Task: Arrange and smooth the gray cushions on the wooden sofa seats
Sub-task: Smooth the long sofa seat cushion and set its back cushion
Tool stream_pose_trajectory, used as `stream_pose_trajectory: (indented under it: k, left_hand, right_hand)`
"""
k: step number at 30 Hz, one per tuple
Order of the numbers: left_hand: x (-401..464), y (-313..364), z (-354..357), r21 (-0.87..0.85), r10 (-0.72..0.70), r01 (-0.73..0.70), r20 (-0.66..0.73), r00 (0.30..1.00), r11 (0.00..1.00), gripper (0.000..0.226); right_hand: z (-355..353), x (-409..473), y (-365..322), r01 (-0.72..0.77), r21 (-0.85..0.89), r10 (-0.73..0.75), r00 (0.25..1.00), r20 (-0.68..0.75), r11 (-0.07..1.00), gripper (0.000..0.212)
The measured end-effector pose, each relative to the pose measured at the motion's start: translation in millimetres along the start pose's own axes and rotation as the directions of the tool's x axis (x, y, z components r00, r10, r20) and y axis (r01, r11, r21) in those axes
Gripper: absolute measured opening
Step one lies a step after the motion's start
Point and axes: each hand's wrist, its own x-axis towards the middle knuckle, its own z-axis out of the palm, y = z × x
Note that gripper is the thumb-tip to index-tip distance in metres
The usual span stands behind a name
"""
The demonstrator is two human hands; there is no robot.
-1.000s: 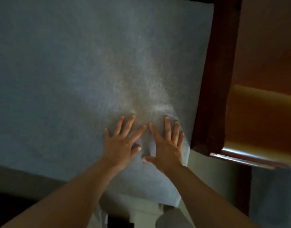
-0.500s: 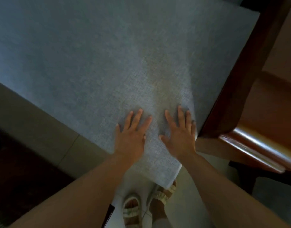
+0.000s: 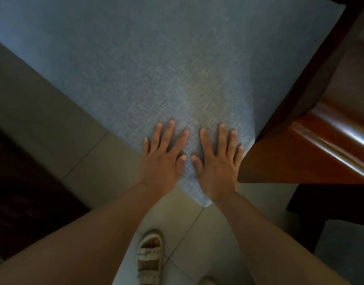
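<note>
Both hands lie flat on the gray cushion (image 3: 156, 64), side by side near its front corner. The left hand (image 3: 164, 159) has its fingers spread wide and straight. The right hand (image 3: 218, 163) is spread the same way, and its little finger is just beside the wooden armrest (image 3: 312, 153). The thumbs are close together but do not touch. The cushion sits on the sofa, and its corner sticks out over the tile floor (image 3: 107, 171). The armrest is shiny brown and stands right against the cushion's side. Below the arms, a foot in a light sandal (image 3: 150, 256) stands on the floor. A dark rug (image 3: 18, 192) lies to the left.
</note>
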Motion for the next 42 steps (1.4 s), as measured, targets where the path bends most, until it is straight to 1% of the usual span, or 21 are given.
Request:
stream_pose_trajectory:
  k: [3,5,8,15,20,23,26,28,29,31,34,36,38,39,42]
  left_hand:
    - [-1.8,3.8,7.4,-0.015,-0.017,0.017,-0.051,0.999,1.000,0.058]
    - [-3.1,7.1,13.2,-0.040,-0.059,0.056,-0.090,0.994,0.998,0.058]
    - [-4.9,14.2,21.9,-0.073,-0.103,0.091,-0.190,0.976,0.993,0.056]
    - [-7.0,14.3,38.9,-0.158,-0.094,0.031,-0.406,0.909,0.987,0.054]
    - [-8.3,11.3,48.6,-0.214,-0.093,-0.028,-0.532,0.842,0.976,0.052]
    - [-8.9,8.5,55.8,-0.212,-0.071,-0.075,-0.604,0.794,0.974,0.050]
    - [-4.7,4.9,60.5,-0.203,-0.032,-0.143,-0.673,0.739,0.969,0.047]
    - [-3.8,2.7,65.1,-0.184,-0.002,-0.191,-0.724,0.689,0.964,0.046]
    - [-3.9,1.0,66.9,-0.172,0.015,-0.224,-0.762,0.648,0.959,0.045]
    - [-0.2,2.0,68.0,-0.163,0.041,-0.278,-0.795,0.606,0.947,0.043]
    - [-2.4,-2.3,77.0,-0.108,0.101,-0.340,-0.835,0.540,0.934,0.042]
    - [-1.9,-3.7,79.8,-0.095,0.117,-0.357,-0.840,0.529,0.929,0.042]
    - [-5.0,-4.1,81.7,-0.078,0.137,-0.366,-0.839,0.526,0.928,0.043]
    - [-7.0,-4.5,83.6,-0.059,0.156,-0.367,-0.834,0.529,0.928,0.044]
    - [-18.4,-5.9,92.4,-0.009,0.216,-0.380,-0.810,0.545,0.925,0.050]
  right_hand:
    - [6.9,-2.1,3.9,0.032,-0.025,-0.034,0.997,-0.075,0.999,0.065]
    - [10.7,-2.3,4.7,0.038,-0.025,-0.041,0.990,-0.133,0.999,0.064]
    - [18.0,-3.1,5.6,0.053,-0.014,-0.055,0.974,-0.220,0.998,0.062]
    - [29.2,-5.9,10.9,0.098,0.052,-0.068,0.911,-0.407,0.994,0.059]
    - [31.0,-5.6,10.8,0.101,0.048,-0.069,0.892,-0.447,0.994,0.060]
    - [30.8,-6.3,10.2,0.116,0.034,-0.091,0.902,-0.422,0.993,0.063]
    - [31.1,-5.1,12.6,0.141,0.039,-0.110,0.896,-0.430,0.989,0.066]
    - [33.2,-7.2,14.2,0.169,0.051,-0.129,0.884,-0.450,0.984,0.067]
    - [35.0,-8.8,13.7,0.190,0.049,-0.145,0.867,-0.476,0.981,0.067]
    - [33.9,-10.0,16.3,0.209,0.053,-0.159,0.862,-0.482,0.976,0.068]
    - [38.7,-17.0,17.1,0.267,0.083,-0.181,0.818,-0.546,0.960,0.066]
    - [40.6,-18.8,17.0,0.288,0.086,-0.192,0.804,-0.562,0.954,0.065]
    - [46.6,-23.3,16.8,0.317,0.096,-0.198,0.771,-0.605,0.944,0.060]
    - [52.6,-26.1,16.7,0.340,0.107,-0.197,0.742,-0.641,0.934,0.056]
    - [76.2,-37.9,19.2,0.435,0.090,-0.212,0.597,-0.774,0.896,0.047]
